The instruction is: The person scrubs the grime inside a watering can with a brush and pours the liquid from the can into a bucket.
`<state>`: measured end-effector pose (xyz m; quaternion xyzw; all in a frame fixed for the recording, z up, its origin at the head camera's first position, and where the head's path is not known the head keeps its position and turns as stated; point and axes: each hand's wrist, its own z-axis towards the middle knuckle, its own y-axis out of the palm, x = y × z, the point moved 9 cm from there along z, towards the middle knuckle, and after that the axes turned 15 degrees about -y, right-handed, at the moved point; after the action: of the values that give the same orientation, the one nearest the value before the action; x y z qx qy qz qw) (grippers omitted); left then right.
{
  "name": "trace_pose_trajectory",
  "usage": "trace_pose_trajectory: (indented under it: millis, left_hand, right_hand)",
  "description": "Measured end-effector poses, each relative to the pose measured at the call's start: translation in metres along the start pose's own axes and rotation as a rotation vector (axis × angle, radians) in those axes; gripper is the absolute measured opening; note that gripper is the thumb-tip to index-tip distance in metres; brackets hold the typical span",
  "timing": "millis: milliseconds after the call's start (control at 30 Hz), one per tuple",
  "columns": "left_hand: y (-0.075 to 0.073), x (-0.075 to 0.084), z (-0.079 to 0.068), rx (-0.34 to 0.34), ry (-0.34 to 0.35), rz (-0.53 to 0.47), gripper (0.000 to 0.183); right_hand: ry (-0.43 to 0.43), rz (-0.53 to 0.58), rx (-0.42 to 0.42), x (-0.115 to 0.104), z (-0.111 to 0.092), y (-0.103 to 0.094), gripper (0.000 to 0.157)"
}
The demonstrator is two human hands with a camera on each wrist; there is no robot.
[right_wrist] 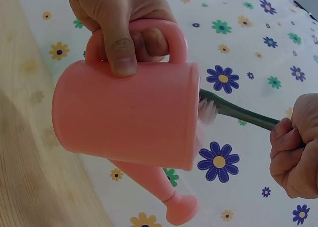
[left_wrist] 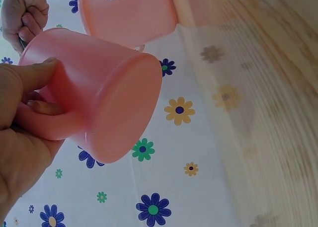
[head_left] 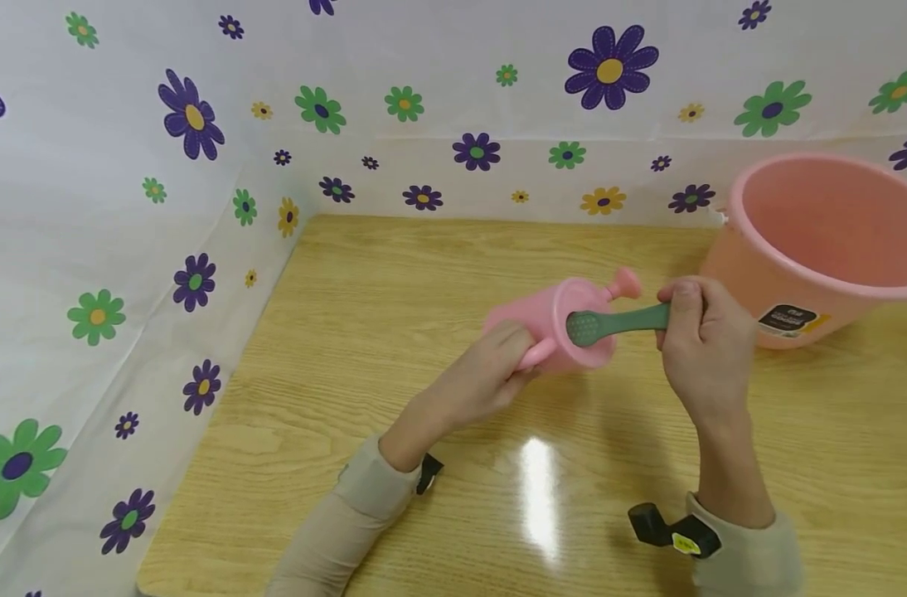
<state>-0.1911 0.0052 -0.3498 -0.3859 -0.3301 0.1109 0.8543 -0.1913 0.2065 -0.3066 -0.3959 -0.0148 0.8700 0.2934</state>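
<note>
Pink watering can (head_left: 526,307): held tilted above wooden table (head_left: 364,332). Left hand (head_left: 492,365), forearm slanting inward, grips its handle, thumb on the wall. Green brush (head_left: 636,320): head at can's mouth. Right hand (head_left: 707,340): fingers curled round brush handle, thumb uppermost.

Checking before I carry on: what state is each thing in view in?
Watering can: tilted, mouth uncovered, held by its handle
Green brush: bristled head at the watering can's mouth
Bucket: upright, open-topped, on the table
Left hand: gripping the watering can
Right hand: gripping the green brush
</note>
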Motion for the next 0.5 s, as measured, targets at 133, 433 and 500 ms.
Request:
trace_pose_trajectory:
  millis: [133,433,500]
  left_hand:
    - [-0.0017,0.0012,-0.0001,0.001,0.005,-0.005,0.022]
    - [-0.0037,-0.0053,-0.0002,-0.004,-0.022,-0.036,0.024]
    - [-0.0044,-0.0064,-0.0005,0.000,-0.026,-0.040,0.025]
  right_hand:
    - [-0.017,0.025,0.014,-0.0006,0.0013,-0.0032,0.029]
    - [0.046,0.038,0.001,0.0024,0.0010,-0.0020,0.034]
    - [0.063,0.044,0.003,0.0039,0.0004,-0.0016,0.034]
